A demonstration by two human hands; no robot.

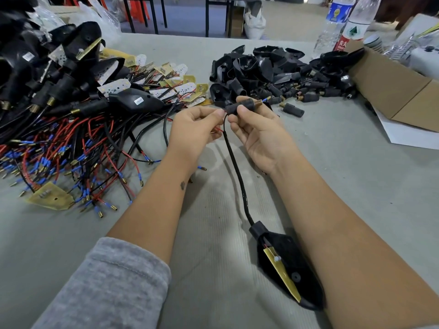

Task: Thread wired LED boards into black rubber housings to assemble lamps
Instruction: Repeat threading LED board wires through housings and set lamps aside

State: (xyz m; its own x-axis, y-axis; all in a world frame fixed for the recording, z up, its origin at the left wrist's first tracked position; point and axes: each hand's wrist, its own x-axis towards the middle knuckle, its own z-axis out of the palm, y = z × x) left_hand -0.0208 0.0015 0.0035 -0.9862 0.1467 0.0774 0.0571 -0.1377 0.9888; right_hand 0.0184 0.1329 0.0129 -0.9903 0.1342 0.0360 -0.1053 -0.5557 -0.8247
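Observation:
My right hand [257, 134] grips a small black rubber stem [240, 106] with a brass threaded tip pointing right. My left hand [194, 129] pinches the black cable [234, 160] and its red wire right at the stem's left end. The cable runs down toward me to a black lamp housing [289, 264] lying by my right forearm, with a yellow LED board [282, 274] seated inside it.
A heap of wired LED boards [78, 143] with red and black leads fills the left. Assembled lamps [47, 67] pile at the far left. Loose black housings and stems [273, 72] lie behind my hands. Water bottles [337, 22] and a cardboard box [399, 91] stand at the right.

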